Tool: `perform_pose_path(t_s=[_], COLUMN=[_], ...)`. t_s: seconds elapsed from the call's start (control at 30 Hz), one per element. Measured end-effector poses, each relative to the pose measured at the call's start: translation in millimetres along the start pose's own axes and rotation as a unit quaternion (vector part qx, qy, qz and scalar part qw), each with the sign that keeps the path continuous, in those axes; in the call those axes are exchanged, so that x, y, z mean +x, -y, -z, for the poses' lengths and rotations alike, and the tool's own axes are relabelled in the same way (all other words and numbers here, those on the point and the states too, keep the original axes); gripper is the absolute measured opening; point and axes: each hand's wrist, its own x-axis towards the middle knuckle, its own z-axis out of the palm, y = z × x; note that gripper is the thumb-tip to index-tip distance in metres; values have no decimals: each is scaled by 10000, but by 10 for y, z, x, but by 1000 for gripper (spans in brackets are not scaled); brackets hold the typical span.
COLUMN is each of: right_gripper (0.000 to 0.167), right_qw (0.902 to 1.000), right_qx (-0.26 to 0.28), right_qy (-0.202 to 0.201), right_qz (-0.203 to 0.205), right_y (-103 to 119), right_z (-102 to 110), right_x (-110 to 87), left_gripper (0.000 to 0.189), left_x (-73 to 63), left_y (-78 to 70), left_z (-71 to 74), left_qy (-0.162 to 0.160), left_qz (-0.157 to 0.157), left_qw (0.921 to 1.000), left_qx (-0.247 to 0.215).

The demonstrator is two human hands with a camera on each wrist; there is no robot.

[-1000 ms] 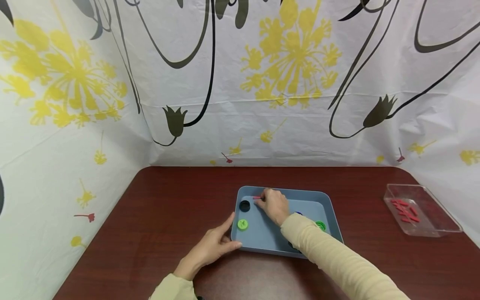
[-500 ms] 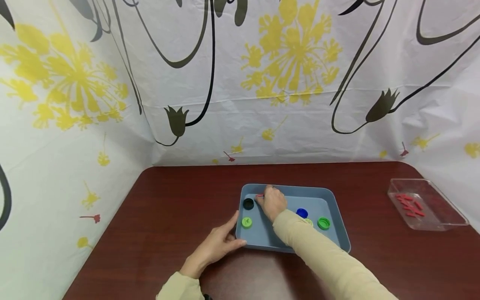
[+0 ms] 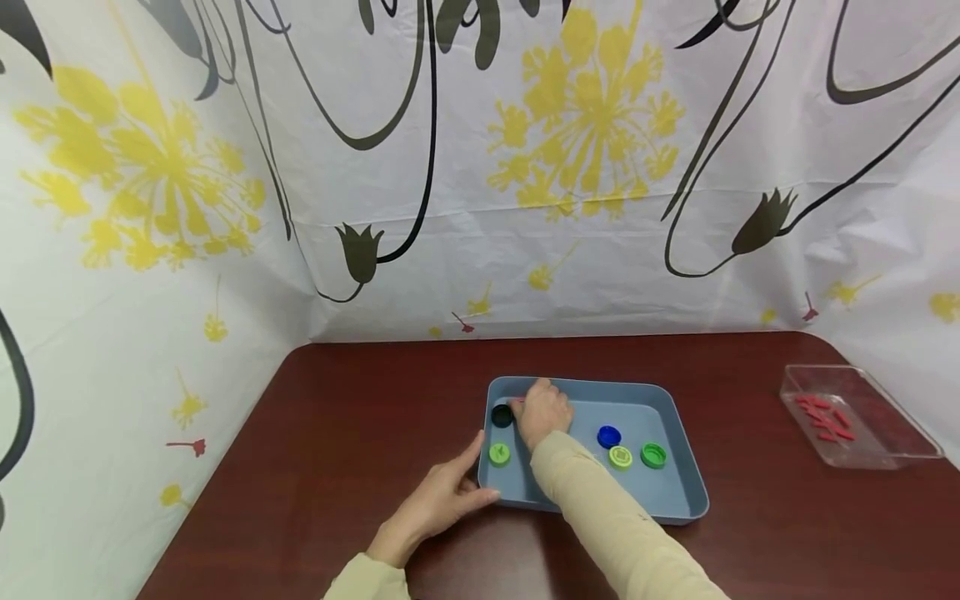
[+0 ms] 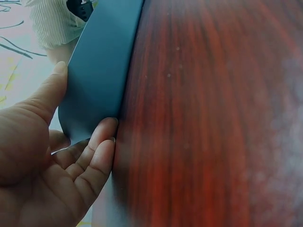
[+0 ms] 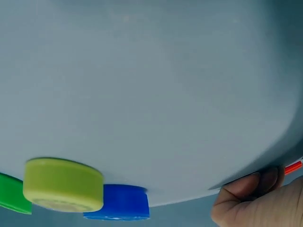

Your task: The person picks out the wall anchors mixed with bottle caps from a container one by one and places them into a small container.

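A blue-grey tray (image 3: pixel 581 400) lies on the dark red table. At its near left corner my left hand (image 3: pixel 438 504) holds it, thumb on one wall and fingers on the other; in the left wrist view the fingers reach its base (image 4: pixel 97 85). Inside the far left part, my right hand (image 3: pixel 543 412) pinches a thin red stick (image 5: pixel 293 167), whose end shows past the fingers. Beside that hand sits a black bottle cap (image 3: pixel 502 416), with a light green cap (image 3: pixel 498 454) nearer me. Blue (image 3: pixel 609 437), yellow-green and green caps lie to the right.
A clear plastic box (image 3: pixel 900 442) with several red sticks (image 3: pixel 825 418) stands at the table's right side. A white patterned sheet (image 3: pixel 465 283) hangs behind and along the left. My right forearm crosses the tray's near edge.
My right forearm has swung left, uncovering the blue and yellow-green caps. The right hand stays at the far left part of the tray, and less of the red stick shows. The left hand keeps its hold.
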Motion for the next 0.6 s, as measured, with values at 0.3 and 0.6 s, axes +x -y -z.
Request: perform_pose_path(t_s=[0.3,0.6], right_gripper=[46,46], right_qw=[9996,9993], right_qx=[98,48], right_qy=[-159,-298], right_qz=[-212,-237], right_y=[1,21], right_z=[-57,-68], right_x=[-11,-13], left_gripper=[83,83], left_x=[-1,-9], left_y=[-19,-25], left_z=[-9,-8], left_qy=[15,8], left_qz=[-22,-2], left_qw=[10000,10000], left_qx=[-88,-93])
